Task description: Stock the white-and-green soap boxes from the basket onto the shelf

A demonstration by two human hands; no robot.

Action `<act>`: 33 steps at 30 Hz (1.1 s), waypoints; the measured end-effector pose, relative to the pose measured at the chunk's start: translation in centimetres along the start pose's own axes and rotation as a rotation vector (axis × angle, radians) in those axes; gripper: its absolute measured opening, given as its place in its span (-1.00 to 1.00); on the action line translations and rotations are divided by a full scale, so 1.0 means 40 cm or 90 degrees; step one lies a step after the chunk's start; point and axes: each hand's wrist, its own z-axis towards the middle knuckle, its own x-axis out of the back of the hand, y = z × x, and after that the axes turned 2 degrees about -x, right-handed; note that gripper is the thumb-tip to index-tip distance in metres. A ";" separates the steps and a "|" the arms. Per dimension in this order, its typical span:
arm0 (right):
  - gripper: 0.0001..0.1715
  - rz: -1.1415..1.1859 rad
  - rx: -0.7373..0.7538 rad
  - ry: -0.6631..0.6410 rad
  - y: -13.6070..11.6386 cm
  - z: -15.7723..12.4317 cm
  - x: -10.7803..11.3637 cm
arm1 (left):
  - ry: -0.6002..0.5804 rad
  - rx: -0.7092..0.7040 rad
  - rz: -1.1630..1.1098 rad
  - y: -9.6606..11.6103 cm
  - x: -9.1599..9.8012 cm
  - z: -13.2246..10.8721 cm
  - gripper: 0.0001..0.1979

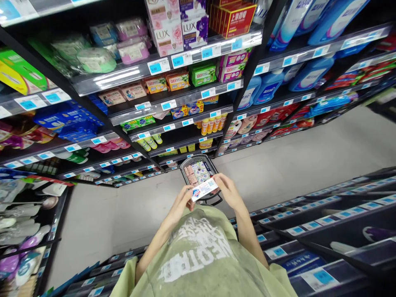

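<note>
A long white box [204, 189] with a blue and red logo is held between my two hands, in front of my green shirt. My left hand [183, 199] grips its left end, fingers bent round it. At the right end, my right hand [227, 189] pinches the box between thumb and fingers. Beyond the box a dark grey shopping basket [185, 175] stands on the floor by the shelf's foot. Inside the basket lie pink boxes [191, 175] and several white and green boxes [201, 171]. The box and my hands cover the basket's near part.
Shelves ahead carry LUX boxes [165, 35], wrapped soaps [95, 60] and yellow bottles [213, 124]. Blue bottles [269, 86] stand to the right. A low shelf row [312, 222] runs close behind me on the right. Bagged goods [26, 231] hang at the left. Grey floor [123, 214] lies between.
</note>
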 end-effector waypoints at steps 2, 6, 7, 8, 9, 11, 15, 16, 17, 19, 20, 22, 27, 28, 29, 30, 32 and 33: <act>-0.50 -0.012 0.017 0.008 0.001 0.001 -0.004 | -0.024 0.034 -0.054 -0.001 -0.009 0.004 -0.32; -0.54 0.012 0.021 -0.005 0.000 -0.001 -0.011 | -0.033 0.100 -0.203 -0.001 -0.015 0.009 -0.29; -0.56 0.019 0.021 -0.009 -0.002 -0.002 -0.012 | -0.040 0.119 -0.234 0.000 -0.013 0.009 -0.31; -0.57 0.026 0.022 -0.013 -0.004 -0.003 -0.013 | -0.052 0.140 -0.261 0.001 -0.011 0.009 -0.32; -0.57 0.031 0.024 -0.015 -0.006 -0.003 -0.015 | -0.068 0.161 -0.283 0.001 -0.008 0.009 -0.34; -0.58 0.040 0.028 -0.017 -0.013 -0.004 -0.019 | -0.095 0.189 -0.312 0.002 -0.002 0.009 -0.35; -0.59 0.049 0.027 -0.022 -0.024 -0.005 -0.027 | -0.119 0.197 -0.329 0.003 0.006 0.013 -0.36; -0.59 0.051 0.026 -0.022 -0.025 -0.005 -0.028 | -0.121 0.197 -0.331 0.003 0.006 0.014 -0.36; -0.59 0.053 0.025 -0.021 -0.025 -0.005 -0.029 | -0.122 0.196 -0.332 0.003 0.006 0.016 -0.36; -0.58 0.053 0.024 -0.020 -0.022 -0.004 -0.028 | -0.121 0.194 -0.328 0.003 0.003 0.018 -0.36; -0.58 0.052 0.023 -0.020 -0.018 -0.004 -0.027 | -0.114 0.189 -0.319 0.001 0.001 0.018 -0.35; -0.56 0.047 0.025 -0.018 -0.009 -0.003 -0.023 | -0.077 0.155 -0.270 -0.003 -0.003 0.017 -0.32; -0.45 0.011 0.046 -0.054 0.009 -0.004 -0.016 | 0.064 -0.081 0.038 -0.004 -0.001 -0.001 -0.33; -0.43 0.000 0.052 -0.064 0.009 -0.005 -0.016 | 0.087 -0.117 0.092 0.000 0.001 -0.005 -0.36; -0.40 -0.010 0.063 -0.068 0.009 -0.006 -0.017 | 0.106 -0.143 0.133 0.004 0.003 -0.009 -0.39; -0.37 -0.021 0.074 -0.066 0.007 -0.007 -0.017 | 0.126 -0.162 0.159 0.009 0.004 -0.012 -0.42; -0.30 -0.039 0.093 -0.060 0.003 -0.011 -0.018 | 0.165 -0.196 0.173 0.018 0.006 -0.016 -0.45; -0.25 -0.044 0.097 -0.062 0.001 -0.013 -0.018 | 0.182 -0.215 0.171 0.022 0.006 -0.017 -0.44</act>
